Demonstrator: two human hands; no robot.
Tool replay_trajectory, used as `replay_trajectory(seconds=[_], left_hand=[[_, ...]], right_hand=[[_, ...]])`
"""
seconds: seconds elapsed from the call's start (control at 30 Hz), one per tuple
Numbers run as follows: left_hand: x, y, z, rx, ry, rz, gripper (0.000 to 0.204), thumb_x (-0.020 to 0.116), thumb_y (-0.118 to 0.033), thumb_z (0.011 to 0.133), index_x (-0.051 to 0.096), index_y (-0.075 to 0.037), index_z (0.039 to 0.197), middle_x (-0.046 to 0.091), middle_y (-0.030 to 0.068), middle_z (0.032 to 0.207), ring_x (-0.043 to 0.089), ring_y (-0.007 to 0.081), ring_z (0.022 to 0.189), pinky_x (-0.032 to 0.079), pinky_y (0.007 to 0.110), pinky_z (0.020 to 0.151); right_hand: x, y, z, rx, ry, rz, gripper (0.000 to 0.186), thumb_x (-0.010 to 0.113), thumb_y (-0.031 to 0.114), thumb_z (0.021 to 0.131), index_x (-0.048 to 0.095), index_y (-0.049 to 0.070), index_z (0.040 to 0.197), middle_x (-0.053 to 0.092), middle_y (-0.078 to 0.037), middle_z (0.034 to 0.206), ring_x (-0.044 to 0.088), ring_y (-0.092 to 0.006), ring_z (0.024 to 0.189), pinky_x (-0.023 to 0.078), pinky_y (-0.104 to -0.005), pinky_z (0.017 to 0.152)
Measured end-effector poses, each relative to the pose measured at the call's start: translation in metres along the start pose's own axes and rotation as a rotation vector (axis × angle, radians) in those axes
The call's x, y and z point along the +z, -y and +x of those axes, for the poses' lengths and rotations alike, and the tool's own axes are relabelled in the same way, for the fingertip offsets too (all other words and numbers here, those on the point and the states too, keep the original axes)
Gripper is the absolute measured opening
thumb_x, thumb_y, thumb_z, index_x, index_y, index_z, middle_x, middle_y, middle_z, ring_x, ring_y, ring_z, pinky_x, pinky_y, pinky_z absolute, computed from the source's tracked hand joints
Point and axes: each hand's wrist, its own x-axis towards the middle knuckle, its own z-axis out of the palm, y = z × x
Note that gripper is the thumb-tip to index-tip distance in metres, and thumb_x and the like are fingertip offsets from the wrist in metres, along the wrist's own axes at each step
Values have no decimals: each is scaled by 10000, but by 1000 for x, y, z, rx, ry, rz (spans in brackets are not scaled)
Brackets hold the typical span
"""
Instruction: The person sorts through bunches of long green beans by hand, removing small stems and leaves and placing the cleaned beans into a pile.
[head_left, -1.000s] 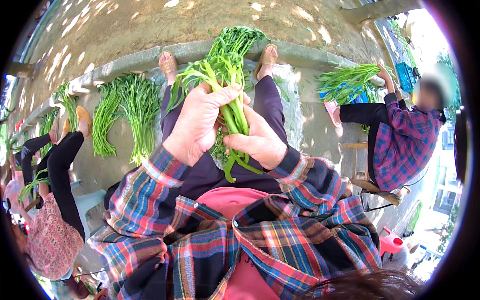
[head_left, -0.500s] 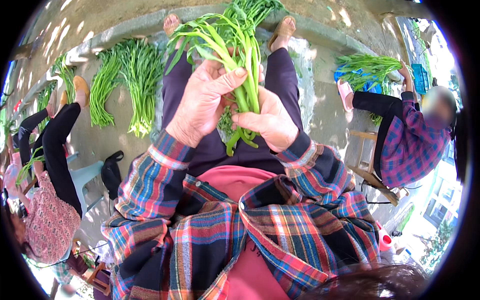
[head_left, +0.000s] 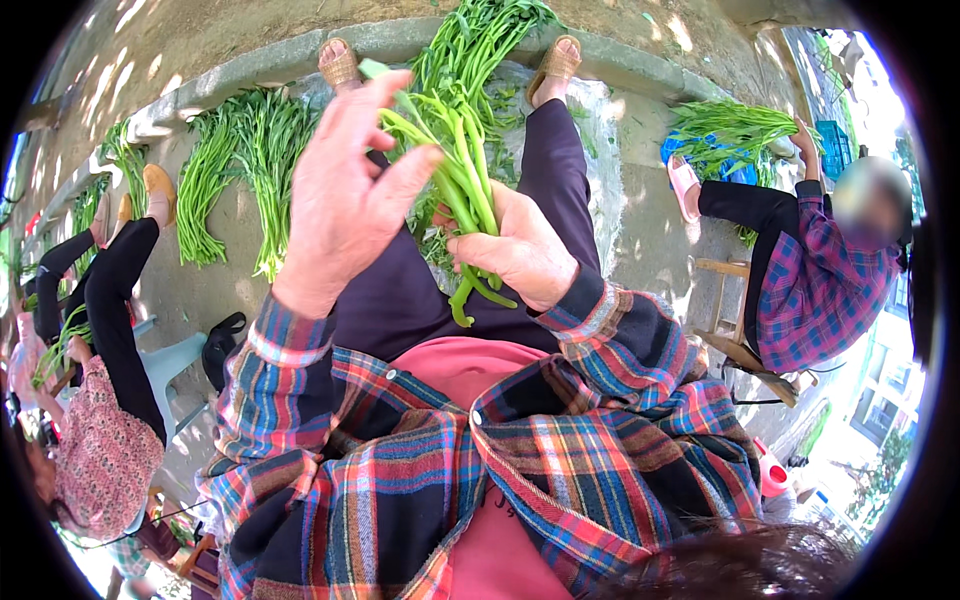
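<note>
My right hand is closed around a bunch of leafy green stalks, which look like water spinach. The bunch is held over my lap, its cut ends bent below the fist. To its left, my left hand is raised with thumb and fingers apart. A pale green stalk tip shows by its fingertips, partly covered by them. Beyond the bunch, between my feet, a larger heap of the same greens lies on a clear plastic sheet.
Several bundles of greens lie on the ground at the left. A person in a pink patterned top sits there near a pale blue stool. At the right, a person in a plaid shirt on a wooden chair holds greens over a blue container.
My left hand has let go of the bunch and moved left, its fingers spreading. My right hand still grips the stalks, slightly lower and further left.
</note>
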Motion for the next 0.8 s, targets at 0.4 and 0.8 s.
replay_trajectory(seconds=[0.4,0.8], left_hand=[[13,12,0,-183,42,-472,80,605,29,819,636,46,891,623,29,835,540,58,751,462,208,660],[6,29,-2,121,62,110,123,645,17,767,636,-2,888,585,61,794,560,138,698,454,230,649]], right_hand=[[-8,-1,-8,-42,-46,-17,362,574,-1,727,495,-24,1079,559,-59,931,544,-113,731,456,-260,645],[-24,-10,-17,-54,-82,51,331,588,24,732,495,-8,1049,550,-44,887,545,-111,711,461,-261,630]])
